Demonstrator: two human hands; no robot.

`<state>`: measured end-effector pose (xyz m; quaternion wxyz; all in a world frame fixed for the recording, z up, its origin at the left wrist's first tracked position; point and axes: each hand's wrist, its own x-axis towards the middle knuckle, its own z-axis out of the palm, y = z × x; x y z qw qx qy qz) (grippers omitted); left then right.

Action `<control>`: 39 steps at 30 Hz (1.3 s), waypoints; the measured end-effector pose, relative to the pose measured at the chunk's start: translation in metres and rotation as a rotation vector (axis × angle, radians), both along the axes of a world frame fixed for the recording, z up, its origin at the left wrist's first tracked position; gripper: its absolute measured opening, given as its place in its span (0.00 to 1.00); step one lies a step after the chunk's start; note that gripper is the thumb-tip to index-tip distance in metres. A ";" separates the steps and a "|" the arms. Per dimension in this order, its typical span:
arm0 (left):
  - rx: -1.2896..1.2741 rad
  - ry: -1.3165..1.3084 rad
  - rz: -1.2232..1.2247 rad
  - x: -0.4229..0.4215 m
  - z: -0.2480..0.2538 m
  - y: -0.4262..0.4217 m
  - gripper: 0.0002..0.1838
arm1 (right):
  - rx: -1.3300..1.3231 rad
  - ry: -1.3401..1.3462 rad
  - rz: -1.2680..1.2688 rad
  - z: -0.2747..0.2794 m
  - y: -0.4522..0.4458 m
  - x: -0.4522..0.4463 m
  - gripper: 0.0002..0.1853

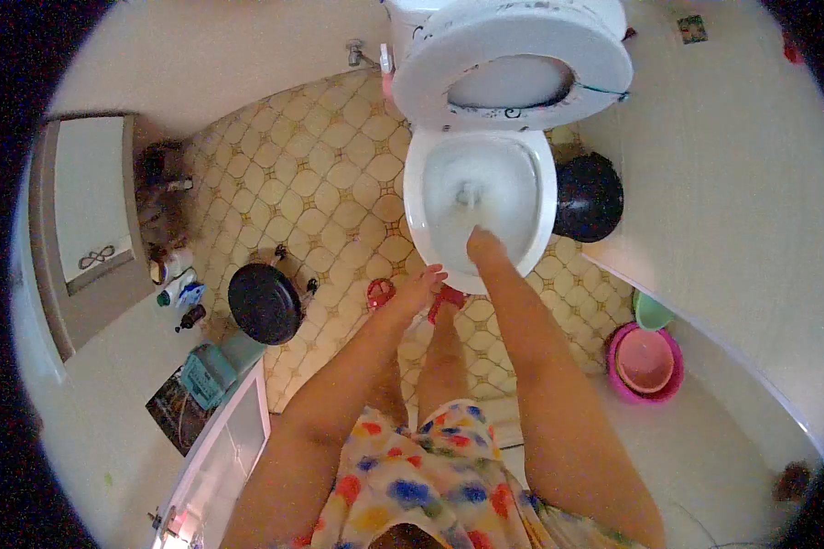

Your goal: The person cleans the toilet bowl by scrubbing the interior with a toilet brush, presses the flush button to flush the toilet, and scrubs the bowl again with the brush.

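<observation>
My right hand [486,247] is over the front part of the white toilet bowl [414,197], its fingers closed; what they hold, if anything, is hidden. Beyond it, deep in the bowl, a pale greyish shape [468,194] shows in cloudy, whitish water, too blurred to name. My left hand [423,286] is beside the bowl's front left rim, fingers stretched out and nothing in them. Whether it touches the rim I cannot tell. The patterned toilet seat [421,87] and the lid [604,14] behind it are raised.
A black bin [591,197] stands right of the toilet. Pink and green basins [645,361] are at the right wall. On the left are a round black stool [265,303], several bottles [178,279] and a cabinet [92,201]. Red slippers [381,293] are on my feet.
</observation>
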<state>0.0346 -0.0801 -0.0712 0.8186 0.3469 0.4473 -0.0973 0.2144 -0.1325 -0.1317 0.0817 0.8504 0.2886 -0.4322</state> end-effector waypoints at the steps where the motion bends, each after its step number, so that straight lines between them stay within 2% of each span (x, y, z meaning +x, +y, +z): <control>1: 0.024 -0.013 0.000 -0.005 -0.019 -0.001 0.22 | 0.023 0.002 -0.006 -0.013 0.010 0.012 0.16; 2: 0.046 -0.029 -0.002 -0.010 -0.036 -0.003 0.22 | 0.040 -0.001 -0.006 -0.025 0.018 0.021 0.16; 5: 0.200 0.067 -0.192 -0.013 -0.036 0.002 0.23 | 0.067 0.007 -0.036 -0.053 0.034 0.044 0.17; 8: 0.048 0.113 -0.052 -0.001 0.008 0.017 0.23 | 0.098 0.050 -0.076 -0.072 0.036 0.055 0.19; 10: 0.122 0.106 -0.136 -0.005 0.001 0.017 0.23 | 0.128 0.045 -0.127 -0.071 0.029 0.046 0.20; 12: 0.131 0.122 -0.109 -0.005 -0.006 0.010 0.22 | 0.164 0.012 -0.183 -0.061 0.013 0.029 0.21; 14: 0.074 0.170 0.046 -0.003 -0.019 -0.008 0.22 | 0.185 0.049 -0.101 -0.059 -0.018 0.019 0.22; 17: 0.104 0.075 -0.044 0.018 0.027 -0.004 0.22 | 0.178 0.110 0.112 -0.040 -0.067 0.022 0.25; 20: 0.142 0.057 -0.084 0.026 0.017 -0.016 0.22 | 0.086 0.075 0.271 0.020 -0.098 0.019 0.22; 22: 0.346 -0.042 -0.212 0.026 0.011 -0.022 0.21 | 0.048 0.066 0.365 0.049 -0.108 0.023 0.20; 24: 0.432 -0.097 -0.250 0.026 0.011 -0.025 0.21 | 0.021 0.038 0.487 0.068 -0.110 0.041 0.19; 27: 0.427 -0.145 -0.168 0.027 0.009 -0.025 0.20 | 0.055 -0.217 0.793 0.025 -0.117 0.086 0.15; 29: 0.435 -0.176 -0.176 0.017 -0.018 -0.028 0.20 | -0.138 -0.256 0.515 0.086 -0.053 0.098 0.12; 31: 0.379 -0.155 -0.321 0.012 -0.028 -0.016 0.22 | -0.015 -0.313 0.319 0.064 -0.043 0.104 0.14; 32: 0.282 -0.122 -0.279 0.009 -0.026 -0.015 0.23 | 0.044 -0.338 0.218 0.052 -0.043 0.100 0.15; 33: 0.188 -0.084 -0.233 0.007 -0.022 -0.012 0.23 | 0.034 -0.373 0.328 0.027 -0.059 0.087 0.18; 34: 0.049 -0.041 -0.036 0.012 -0.001 -0.010 0.23 | 0.062 -0.369 0.376 0.026 -0.074 0.070 0.20; 36: -0.057 -0.006 0.135 0.011 0.006 -0.011 0.22 | 0.156 -0.319 0.408 0.039 -0.102 0.032 0.22; 38: 0.014 -0.024 0.088 0.003 -0.014 -0.015 0.21 | -0.101 -0.194 0.385 0.016 -0.131 0.019 0.18; 39: 0.076 -0.017 0.020 0.001 -0.013 -0.015 0.21 | -0.143 -0.186 0.427 0.018 -0.130 0.019 0.17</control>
